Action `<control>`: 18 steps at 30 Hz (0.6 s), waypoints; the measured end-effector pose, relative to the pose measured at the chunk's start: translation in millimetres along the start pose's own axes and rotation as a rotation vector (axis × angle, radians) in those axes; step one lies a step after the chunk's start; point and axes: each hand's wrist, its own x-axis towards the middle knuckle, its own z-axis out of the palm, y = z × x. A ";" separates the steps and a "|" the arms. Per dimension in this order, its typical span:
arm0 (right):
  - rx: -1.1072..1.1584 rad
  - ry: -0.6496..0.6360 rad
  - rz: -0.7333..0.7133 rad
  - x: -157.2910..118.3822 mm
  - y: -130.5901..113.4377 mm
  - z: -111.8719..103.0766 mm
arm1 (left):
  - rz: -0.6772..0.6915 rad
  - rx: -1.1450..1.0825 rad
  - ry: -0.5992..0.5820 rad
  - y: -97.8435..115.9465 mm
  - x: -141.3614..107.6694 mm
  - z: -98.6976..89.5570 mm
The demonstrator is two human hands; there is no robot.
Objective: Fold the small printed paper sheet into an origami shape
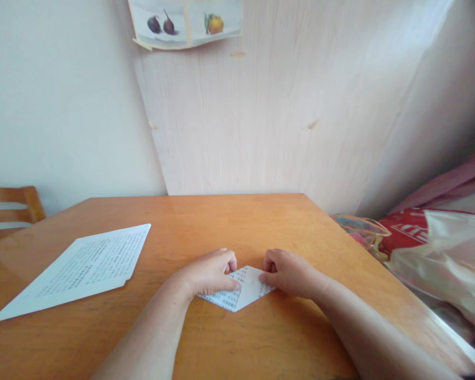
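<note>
A small folded paper, partly white and partly printed with characters, lies on the wooden table near the middle of the view. Its lower point faces me. My left hand is on its left side, fingers curled and the thumb pressed on the printed part. At the right side my right hand has its fingers curled in, with the thumb on the paper's right edge. Both hands cover the paper's side corners.
Printed sheets lie at the left of the table. A wooden chair stands beyond the left edge. Plastic bags and a red item are past the right edge. Fruit pictures hang on the back panel.
</note>
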 end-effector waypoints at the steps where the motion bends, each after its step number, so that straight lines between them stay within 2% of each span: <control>1: -0.002 0.000 -0.005 -0.2 -0.1 -0.2 | -0.003 -0.001 0.000 0.1 0.1 0.4; 8: -0.007 0.039 -0.056 -2.7 -0.1 0.6 | -0.026 -0.093 -0.013 -2.6 0.6 5.4; 13: 0.066 0.102 -0.090 2.0 1.7 4.9 | -0.064 -0.302 0.023 -1.1 4.6 8.5; 15: 0.120 0.224 -0.092 5.8 3.6 5.2 | -0.082 -0.412 0.078 1.1 5.8 5.5; 18: 0.219 0.502 -0.082 11.9 8.6 3.7 | -0.097 -0.595 0.187 3.3 6.8 -0.9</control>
